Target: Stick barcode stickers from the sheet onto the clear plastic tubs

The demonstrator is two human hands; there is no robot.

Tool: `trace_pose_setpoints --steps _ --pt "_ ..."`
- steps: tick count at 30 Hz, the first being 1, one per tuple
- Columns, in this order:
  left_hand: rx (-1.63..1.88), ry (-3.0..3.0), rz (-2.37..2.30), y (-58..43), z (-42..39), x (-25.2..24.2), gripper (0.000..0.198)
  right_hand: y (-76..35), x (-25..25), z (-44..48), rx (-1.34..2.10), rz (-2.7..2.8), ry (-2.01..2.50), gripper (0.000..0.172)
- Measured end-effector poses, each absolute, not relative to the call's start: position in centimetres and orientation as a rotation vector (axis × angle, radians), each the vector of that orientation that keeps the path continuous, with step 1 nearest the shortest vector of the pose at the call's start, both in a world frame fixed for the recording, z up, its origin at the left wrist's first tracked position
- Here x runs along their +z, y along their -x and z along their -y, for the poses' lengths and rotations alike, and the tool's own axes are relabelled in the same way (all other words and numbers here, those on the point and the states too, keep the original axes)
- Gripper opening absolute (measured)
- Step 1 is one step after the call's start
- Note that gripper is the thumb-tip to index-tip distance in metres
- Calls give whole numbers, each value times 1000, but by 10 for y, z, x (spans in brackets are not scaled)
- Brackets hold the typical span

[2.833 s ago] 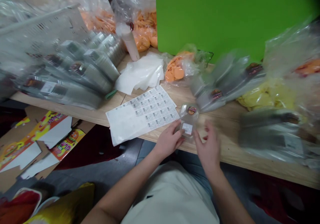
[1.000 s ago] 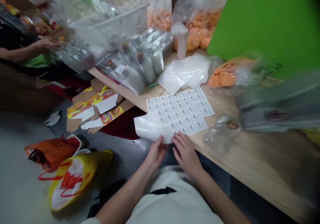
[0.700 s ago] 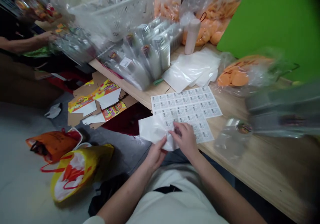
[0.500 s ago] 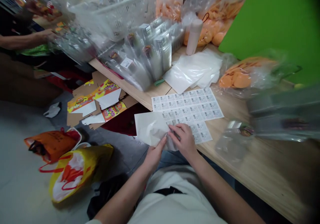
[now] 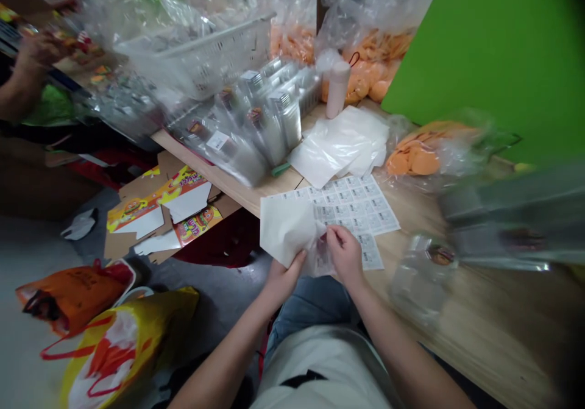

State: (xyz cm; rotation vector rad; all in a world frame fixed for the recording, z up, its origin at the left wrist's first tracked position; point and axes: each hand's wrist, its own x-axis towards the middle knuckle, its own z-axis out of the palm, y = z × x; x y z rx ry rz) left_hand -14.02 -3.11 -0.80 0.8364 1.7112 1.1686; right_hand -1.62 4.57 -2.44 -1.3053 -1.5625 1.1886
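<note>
Your left hand [image 5: 284, 273] and right hand [image 5: 345, 253] both pinch white sheet [image 5: 286, 229], fingers closed on it, held over table edge; label sheet [image 5: 354, 205] behind at 1 o'clock, clear tub [image 5: 423, 281] at 3 o'clock.

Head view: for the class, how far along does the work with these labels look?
Done: the clear plastic container already carries a round sticker. In hand: the left hand and right hand grip a white sheet. Left: many labels remain in rows on the label sheet, and a pile of white sheets lies beyond it.
</note>
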Motion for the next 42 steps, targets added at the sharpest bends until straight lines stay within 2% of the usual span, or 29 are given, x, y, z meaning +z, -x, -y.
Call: trace_pose_setpoints --steps 4,9,12,15,18,20,23,27,31,36,39,42 --pt "1214 -571 -1695 137 20 -16 39 16 -28 -53 1291 1366 1331 17" --pt "1249 -236 -1576 150 18 -18 50 16 -38 -73 1357 903 1427 28" --pt "1023 -289 -1453 175 37 -4 56 19 -40 -81 1376 764 1424 29" --pt "659 -505 -1433 191 56 19 46 21 -33 -75 1360 731 1432 28" --pt "791 -530 -1235 177 52 38 39 10 -19 -54 1119 1108 1388 23" --pt "1015 -433 -1144 155 35 43 49 -8 -9 -34 857 1584 1205 21" --pt "1140 -376 -1176 119 10 39 56 -42 3 -4 690 1982 987 32" --pt "1074 -641 -1195 76 6 28 56 -80 14 22 966 1558 1312 48" --pt "941 -1203 -1233 41 19 25 47 -120 20 21 1274 1192 1470 47" --pt "882 -1834 -1147 9 8 3 60 -177 17 12 1031 824 1634 51" --pt "800 -1949 -1036 -1 -3 -15 68 -185 6 8 1093 854 1630 54" --pt "778 -1962 -1057 -5 -5 -26 67 -176 -5 3 1136 876 1590 52"
